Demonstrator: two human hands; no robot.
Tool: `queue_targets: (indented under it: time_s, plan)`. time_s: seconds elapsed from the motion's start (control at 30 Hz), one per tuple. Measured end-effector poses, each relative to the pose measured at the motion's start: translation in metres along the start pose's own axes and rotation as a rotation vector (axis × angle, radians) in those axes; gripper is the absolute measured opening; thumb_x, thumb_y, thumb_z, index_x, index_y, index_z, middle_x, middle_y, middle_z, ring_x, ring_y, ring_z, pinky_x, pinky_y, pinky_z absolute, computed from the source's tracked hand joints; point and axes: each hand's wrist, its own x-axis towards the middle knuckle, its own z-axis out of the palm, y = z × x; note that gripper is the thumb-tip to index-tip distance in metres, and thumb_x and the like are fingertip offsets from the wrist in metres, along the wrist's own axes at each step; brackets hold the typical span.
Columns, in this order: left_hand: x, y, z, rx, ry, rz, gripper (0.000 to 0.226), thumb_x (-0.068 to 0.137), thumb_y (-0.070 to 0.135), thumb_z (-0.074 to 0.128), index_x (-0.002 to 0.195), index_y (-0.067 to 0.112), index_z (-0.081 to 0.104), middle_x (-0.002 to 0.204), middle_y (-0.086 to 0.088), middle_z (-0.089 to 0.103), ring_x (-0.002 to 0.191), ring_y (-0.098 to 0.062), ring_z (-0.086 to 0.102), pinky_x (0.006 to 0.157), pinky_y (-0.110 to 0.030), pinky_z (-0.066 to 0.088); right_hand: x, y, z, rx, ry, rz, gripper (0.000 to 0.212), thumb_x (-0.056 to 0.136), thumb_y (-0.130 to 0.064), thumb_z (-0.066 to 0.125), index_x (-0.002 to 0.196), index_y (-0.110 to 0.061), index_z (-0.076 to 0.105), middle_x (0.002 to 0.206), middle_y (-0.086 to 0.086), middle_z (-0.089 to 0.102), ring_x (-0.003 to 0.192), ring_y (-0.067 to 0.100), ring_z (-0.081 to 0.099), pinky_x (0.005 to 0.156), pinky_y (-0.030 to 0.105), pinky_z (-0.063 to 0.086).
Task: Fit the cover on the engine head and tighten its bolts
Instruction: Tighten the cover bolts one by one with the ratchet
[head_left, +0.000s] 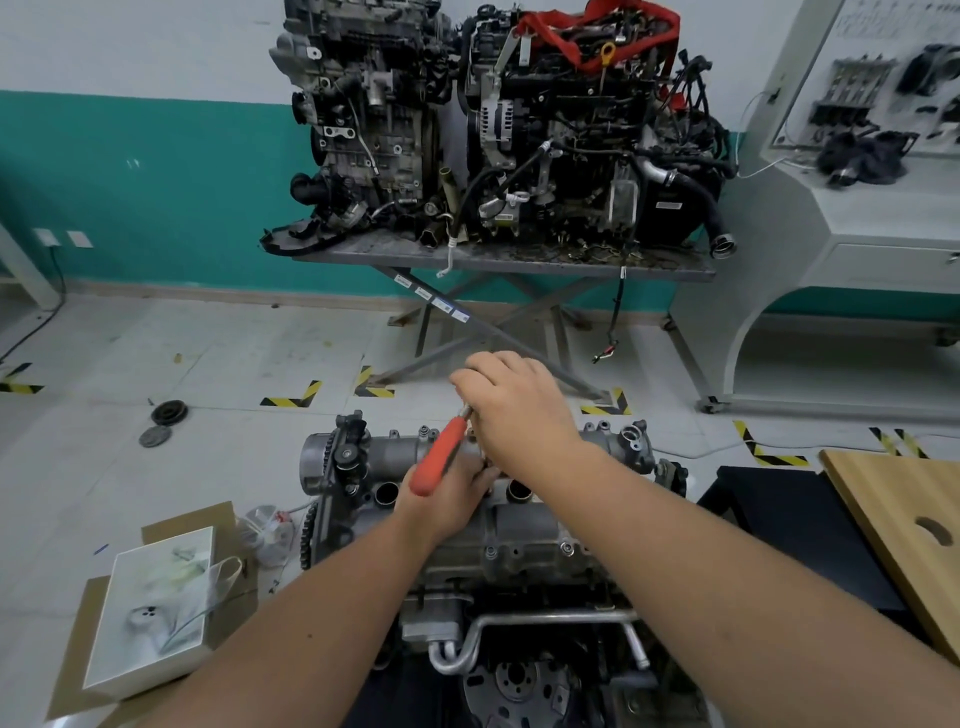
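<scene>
the cover (519, 525) already sits on the engine head (524, 579), low in the middle of the view, so the step in hand looks like running down a bolt along its far edge. the left hand (449, 496) grips the red handle of a ratchet (439, 457), which slants up toward the far side; the right hand (519, 410) is curled over the tool's head, apparently pinching it, and hides the bolt itself. to do this well, the right hand should keep the socket square and pressed on the bolt while the left swings the handle in short arcs. snug each bolt lightly first, then go round again evenly, since a cast cover could warp or crack under one-sided force.
</scene>
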Motion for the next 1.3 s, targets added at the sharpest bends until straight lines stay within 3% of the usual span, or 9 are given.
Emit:
queue_targets:
  time_s: [0.17, 0.33, 0.53, 0.67, 0.8, 0.97, 1.03, 1.13, 1.3]
  plan:
    - [0.001, -0.002, 0.001, 0.179, -0.035, -0.068, 0.039, 0.105, 0.049, 0.035, 0.096, 0.022, 0.062, 0.094, -0.005, 0.07, 0.088, -0.028, 0.065, 0.068, -0.035, 0.045, 0.003, 0.005, -0.014, -0.085, -0.227, 0.043, 0.048, 0.096, -0.048, 0.032, 0.126, -0.017, 0.052, 0.112, 0.002, 0.055, 0.094, 0.025, 0.053, 0.081, 0.039, 0.042]
    - [0.003, -0.002, 0.003, 0.187, -0.045, -0.067, 0.037, 0.105, 0.048, 0.035, 0.108, 0.023, 0.063, 0.103, -0.004, 0.071, 0.097, -0.028, 0.065, 0.068, -0.034, 0.039, 0.009, 0.01, -0.023, -0.04, -0.402, -0.008, 0.051, 0.1, -0.049, 0.024, 0.141, -0.022, 0.039, 0.123, 0.002, 0.049, 0.104, 0.025, 0.049, 0.086, 0.041, 0.042]
    - [0.0, -0.003, 0.003, 0.146, -0.074, -0.087, 0.035, 0.103, 0.052, 0.038, 0.084, 0.026, 0.053, 0.098, -0.002, 0.071, 0.094, -0.025, 0.065, 0.072, -0.035, 0.047, 0.031, 0.004, -0.033, 0.076, -0.518, 0.187, 0.031, 0.104, -0.043, 0.03, 0.093, -0.025, 0.052, 0.09, -0.002, 0.058, 0.086, 0.026, 0.059, 0.065, 0.035, 0.041]
    - [0.0, -0.003, 0.003, 0.153, -0.051, -0.059, 0.038, 0.101, 0.055, 0.04, 0.077, 0.028, 0.05, 0.093, -0.003, 0.071, 0.091, -0.026, 0.066, 0.073, -0.037, 0.048, 0.035, 0.001, -0.033, 1.19, -0.599, 0.971, 0.013, 0.1, -0.021, 0.049, 0.093, -0.013, 0.056, 0.077, 0.006, 0.075, 0.078, 0.021, 0.074, 0.082, 0.043, 0.056]
    - [0.002, -0.003, 0.004, 0.145, -0.06, -0.09, 0.046, 0.102, 0.056, 0.038, 0.07, 0.025, 0.046, 0.093, -0.003, 0.07, 0.091, -0.026, 0.065, 0.072, -0.036, 0.046, 0.014, -0.004, -0.013, 1.94, 0.123, 1.352, 0.014, 0.099, -0.014, 0.055, 0.085, -0.017, 0.055, 0.078, 0.0, 0.072, 0.083, 0.017, 0.069, 0.07, 0.026, 0.047]
    - [0.003, -0.006, 0.006, 0.141, -0.032, -0.088, 0.038, 0.102, 0.053, 0.039, 0.078, 0.025, 0.051, 0.093, -0.003, 0.071, 0.09, -0.027, 0.065, 0.068, -0.035, 0.043, -0.01, -0.012, 0.008, 1.183, 0.167, 0.74, 0.02, 0.097, -0.05, 0.052, 0.111, -0.056, 0.065, 0.142, -0.025, 0.047, 0.122, -0.003, 0.05, 0.098, 0.024, 0.04]
    - [0.003, -0.007, 0.007, 0.151, -0.038, -0.09, 0.035, 0.102, 0.046, 0.04, 0.089, 0.023, 0.062, 0.097, -0.005, 0.072, 0.093, -0.028, 0.067, 0.072, -0.034, 0.046, -0.013, -0.001, 0.015, 0.674, 0.234, 0.303, 0.025, 0.097, -0.038, 0.058, 0.118, -0.035, 0.07, 0.153, -0.003, 0.042, 0.131, 0.02, 0.049, 0.102, 0.034, 0.042]
    - [0.004, -0.006, 0.006, 0.151, -0.026, -0.093, 0.04, 0.103, 0.046, 0.038, 0.124, 0.02, 0.06, 0.12, -0.004, 0.067, 0.112, -0.028, 0.063, 0.092, -0.037, 0.051, -0.002, 0.008, 0.015, 0.128, 0.198, -0.074, 0.018, 0.084, -0.011, 0.076, 0.102, -0.013, 0.076, 0.12, 0.008, 0.069, 0.107, 0.031, 0.064, 0.081, 0.037, 0.05]
    - [0.0, -0.007, 0.007, 0.055, 0.028, -0.051, 0.032, 0.101, 0.046, 0.047, 0.076, 0.025, 0.046, 0.082, 0.006, 0.061, 0.089, -0.023, 0.064, 0.063, -0.029, 0.036, 0.006, 0.017, -0.007, -0.041, -0.083, -0.097, 0.009, 0.08, -0.01, 0.067, 0.089, -0.011, 0.067, 0.086, 0.005, 0.063, 0.078, 0.031, 0.059, 0.065, 0.038, 0.046]
